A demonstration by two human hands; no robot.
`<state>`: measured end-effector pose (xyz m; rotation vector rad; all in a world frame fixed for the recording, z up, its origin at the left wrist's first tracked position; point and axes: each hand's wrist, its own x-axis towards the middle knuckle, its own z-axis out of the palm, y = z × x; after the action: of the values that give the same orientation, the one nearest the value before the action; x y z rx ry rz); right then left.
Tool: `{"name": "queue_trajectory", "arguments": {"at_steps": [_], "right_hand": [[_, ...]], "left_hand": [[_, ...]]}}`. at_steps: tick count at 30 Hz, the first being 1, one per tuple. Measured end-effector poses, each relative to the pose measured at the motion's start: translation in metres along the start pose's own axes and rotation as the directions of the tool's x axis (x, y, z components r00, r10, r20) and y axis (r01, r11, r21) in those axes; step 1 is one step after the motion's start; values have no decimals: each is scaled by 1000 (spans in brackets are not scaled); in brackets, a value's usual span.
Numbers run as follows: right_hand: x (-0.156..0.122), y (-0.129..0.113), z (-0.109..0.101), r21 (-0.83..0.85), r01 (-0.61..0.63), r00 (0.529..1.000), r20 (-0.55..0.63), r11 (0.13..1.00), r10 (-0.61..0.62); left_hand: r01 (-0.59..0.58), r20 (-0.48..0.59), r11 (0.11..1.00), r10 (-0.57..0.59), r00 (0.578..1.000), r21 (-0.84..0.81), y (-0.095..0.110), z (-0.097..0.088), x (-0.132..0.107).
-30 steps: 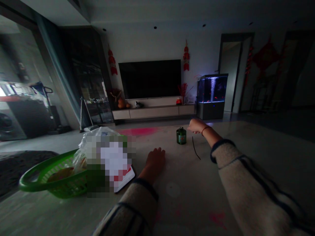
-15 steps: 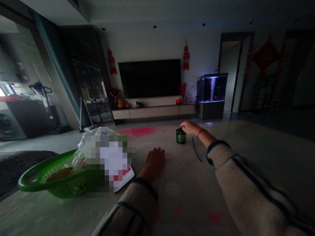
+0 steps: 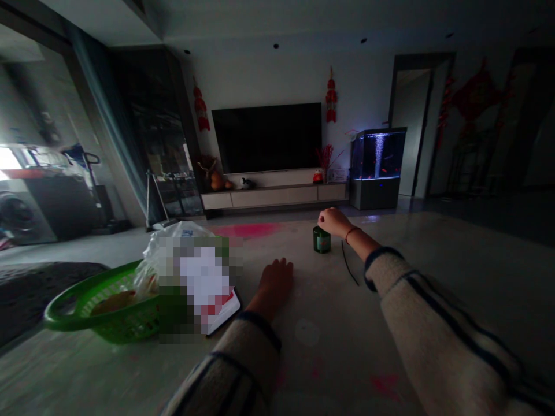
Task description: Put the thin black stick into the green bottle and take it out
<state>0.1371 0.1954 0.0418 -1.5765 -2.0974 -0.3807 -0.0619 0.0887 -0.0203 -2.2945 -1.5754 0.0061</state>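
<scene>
"What's around you?"

"You're facing a large black wall-mounted television (image 3: 266, 138) above a long, low, pale cabinet (image 3: 273, 196). Nearer, a pale stone counter (image 3: 347, 352) carries a green plastic basket (image 3: 73, 315)."

"And closer in?"

"A small dark green glass jar (image 3: 322, 240) stands upright on the counter, a thin black cord (image 3: 349, 263) just beside it. Your right hand (image 3: 333, 222) is cupped on its top, though I can't tell whether that grip has closed. Your left hand (image 3: 276, 283) lies open on the counter."

"How will it handle?"

"Probably stiff, smooth and breakable, heavy for its size: wrap your fingers around the body."
</scene>
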Motion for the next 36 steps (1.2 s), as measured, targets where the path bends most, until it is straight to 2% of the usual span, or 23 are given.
{"name": "queue_trajectory", "arguments": {"at_steps": [5,9,12,17,21,29,36], "right_hand": [[6,-2,5,49,-24,999,35,998,23],[13,4,13,181,-49,999,26,982,45],[18,14,22,320,-101,995,27,942,97],[23,24,30,492,-163,986,102,855,129],[20,23,26,478,-108,994,82,872,78],[13,14,18,259,13,1000,12,966,-17],[15,11,14,254,17,995,-103,967,10]], "left_hand": [[-5,1,1000,5,1000,-2,0,0,-1],[-6,-12,1000,6,1000,2,-1,2,0],[-1,-17,1000,1,1000,2,-1,3,0],[6,11,1000,-6,1000,-1,0,1,0],[0,8,1000,0,1000,-6,0,0,0],[5,7,1000,-5,1000,4,0,0,0],[9,23,1000,-9,1000,4,0,-2,-1]]}}
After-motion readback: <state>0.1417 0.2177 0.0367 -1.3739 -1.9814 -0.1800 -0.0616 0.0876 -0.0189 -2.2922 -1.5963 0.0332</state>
